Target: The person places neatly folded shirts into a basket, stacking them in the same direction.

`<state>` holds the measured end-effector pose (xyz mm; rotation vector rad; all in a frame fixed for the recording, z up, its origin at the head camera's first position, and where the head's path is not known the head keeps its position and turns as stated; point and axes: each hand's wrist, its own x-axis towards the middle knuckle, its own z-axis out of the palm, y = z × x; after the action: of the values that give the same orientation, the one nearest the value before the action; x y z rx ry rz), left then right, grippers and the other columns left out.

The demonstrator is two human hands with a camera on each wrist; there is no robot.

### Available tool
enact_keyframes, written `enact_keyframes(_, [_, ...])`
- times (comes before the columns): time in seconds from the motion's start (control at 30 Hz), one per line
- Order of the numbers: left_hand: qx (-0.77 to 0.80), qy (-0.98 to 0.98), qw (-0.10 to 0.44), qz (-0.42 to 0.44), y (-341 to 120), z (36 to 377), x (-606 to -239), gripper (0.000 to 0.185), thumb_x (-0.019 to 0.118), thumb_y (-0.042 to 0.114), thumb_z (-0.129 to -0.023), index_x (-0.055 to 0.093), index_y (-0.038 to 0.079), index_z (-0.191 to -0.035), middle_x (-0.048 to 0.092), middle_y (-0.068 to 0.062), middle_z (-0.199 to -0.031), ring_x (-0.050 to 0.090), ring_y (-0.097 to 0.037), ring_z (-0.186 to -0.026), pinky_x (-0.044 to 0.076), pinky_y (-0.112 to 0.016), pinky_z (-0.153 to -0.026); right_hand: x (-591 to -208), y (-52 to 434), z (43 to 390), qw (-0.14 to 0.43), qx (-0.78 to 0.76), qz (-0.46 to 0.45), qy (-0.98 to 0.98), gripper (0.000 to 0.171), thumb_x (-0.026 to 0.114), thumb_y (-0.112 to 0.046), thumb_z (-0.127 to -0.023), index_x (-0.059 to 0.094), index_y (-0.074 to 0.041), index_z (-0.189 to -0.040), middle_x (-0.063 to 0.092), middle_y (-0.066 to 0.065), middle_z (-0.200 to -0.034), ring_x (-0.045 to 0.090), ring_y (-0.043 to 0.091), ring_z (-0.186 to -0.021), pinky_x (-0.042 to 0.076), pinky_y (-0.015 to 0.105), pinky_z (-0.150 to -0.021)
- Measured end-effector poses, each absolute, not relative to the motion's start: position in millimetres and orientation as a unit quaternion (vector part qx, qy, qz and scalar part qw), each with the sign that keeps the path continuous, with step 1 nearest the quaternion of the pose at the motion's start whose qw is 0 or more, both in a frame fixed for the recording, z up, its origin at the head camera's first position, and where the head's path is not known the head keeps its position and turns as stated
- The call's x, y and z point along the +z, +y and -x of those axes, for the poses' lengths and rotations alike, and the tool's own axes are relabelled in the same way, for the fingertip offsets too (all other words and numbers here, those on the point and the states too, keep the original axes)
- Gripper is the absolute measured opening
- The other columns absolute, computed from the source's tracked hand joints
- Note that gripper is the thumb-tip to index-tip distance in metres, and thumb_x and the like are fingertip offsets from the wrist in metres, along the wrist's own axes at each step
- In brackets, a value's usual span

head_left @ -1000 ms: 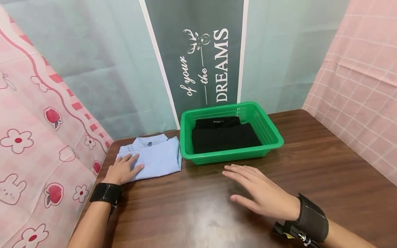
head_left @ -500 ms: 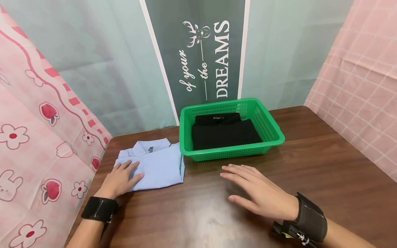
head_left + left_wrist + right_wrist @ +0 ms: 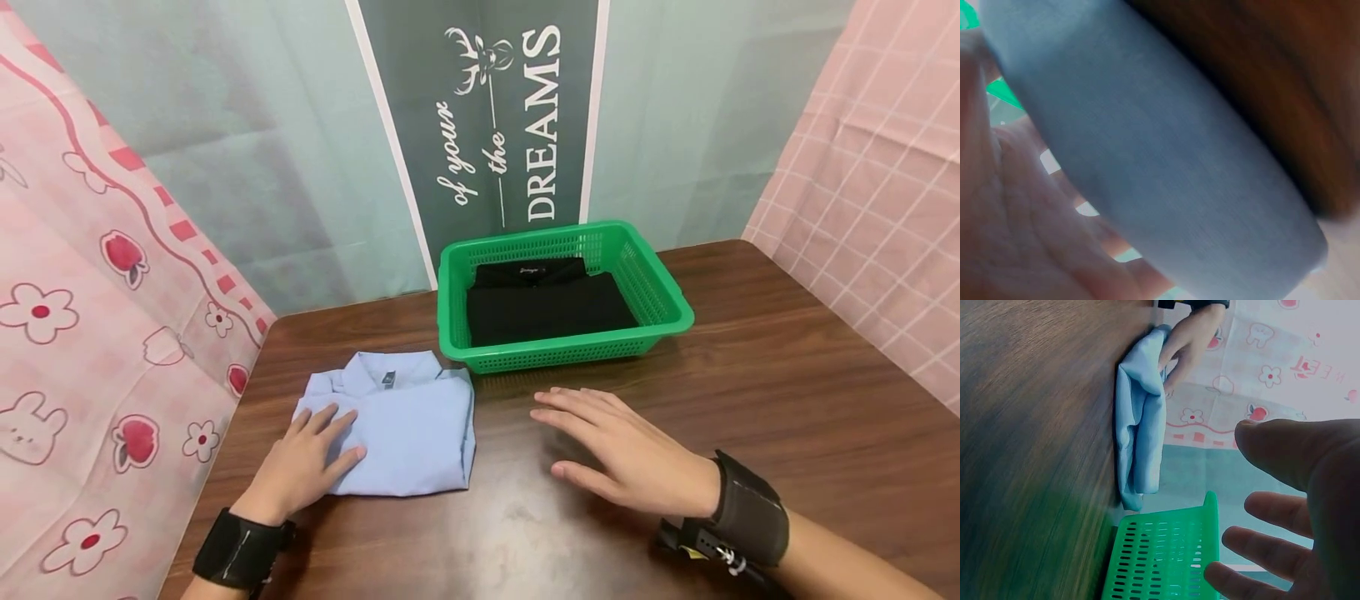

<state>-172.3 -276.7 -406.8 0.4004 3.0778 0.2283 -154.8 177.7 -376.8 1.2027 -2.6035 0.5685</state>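
Pressing my left hand (image 3: 303, 462) flat, fingers straight, on the folded blue shirt (image 3: 408, 421) at eight o'clock. It looks soft, light and floppy, so I'd grip both side edges; my right hand (image 3: 626, 450) hovers open, holding nothing.

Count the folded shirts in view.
2. A blue shirt lies on the table under the left hand. A black shirt lies in the green basket; more could be hidden beneath it.

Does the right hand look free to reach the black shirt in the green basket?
Probably yes. The right hand hovers open over bare table just in front of the green basket, holding nothing. The black shirt lies uncovered inside, and only the low front wall stands between.
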Motion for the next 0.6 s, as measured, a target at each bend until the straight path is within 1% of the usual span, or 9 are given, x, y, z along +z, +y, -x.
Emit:
enact_keyframes(0.23, [0.076, 0.988, 0.009, -0.137, -260, 158, -404, 0.061, 0.067, 0.052, -0.100, 0.063, 0.014, -0.147, 0.055, -0.026, -0.153, 0.044, -0.066, -0.140, 0.044, -0.080, -0.101, -378, 172, 158, 0.103, 0.187, -0.423, -0.881, 0.059, 0.069, -0.047, -0.102, 0.055, -0.022, -0.153, 0.051, -0.003, -0.162, 0.050, 0.024, -0.148, 0.043, 0.051, -0.117])
enact_keyframes(0.4, [0.066, 0.985, 0.035, -0.154, -236, 148, -399, 0.060, 0.066, 0.050, -0.101, 0.063, 0.011, -0.147, 0.056, -0.029, -0.152, 0.046, -0.069, -0.135, 0.048, -0.077, -0.099, -380, 171, 156, 0.094, 0.181, -0.426, -0.882, 0.059, 0.068, -0.048, -0.102, 0.055, -0.023, -0.153, 0.050, -0.003, -0.162, 0.050, 0.022, -0.148, 0.044, 0.051, -0.117])
enact_keyframes(0.5, [0.058, 0.984, 0.048, -0.161, -217, 141, -396, 0.060, 0.067, 0.051, -0.101, 0.064, 0.012, -0.146, 0.058, -0.029, -0.149, 0.050, -0.069, -0.132, 0.052, -0.075, -0.095, -382, 170, 155, 0.089, 0.180, -0.428, -0.881, 0.060, 0.070, -0.047, -0.101, 0.055, -0.022, -0.153, 0.051, -0.002, -0.162, 0.051, 0.022, -0.148, 0.045, 0.051, -0.117])
enact_keyframes(0.6, [0.048, 0.983, 0.045, -0.169, -198, 134, -395, 0.060, 0.069, 0.052, -0.099, 0.066, 0.012, -0.143, 0.061, -0.027, -0.145, 0.055, -0.065, -0.128, 0.056, -0.071, -0.088, -385, 169, 153, 0.084, 0.181, -0.434, -0.879, 0.060, 0.070, -0.047, -0.101, 0.056, -0.020, -0.153, 0.052, 0.001, -0.162, 0.051, 0.022, -0.148, 0.045, 0.052, -0.116])
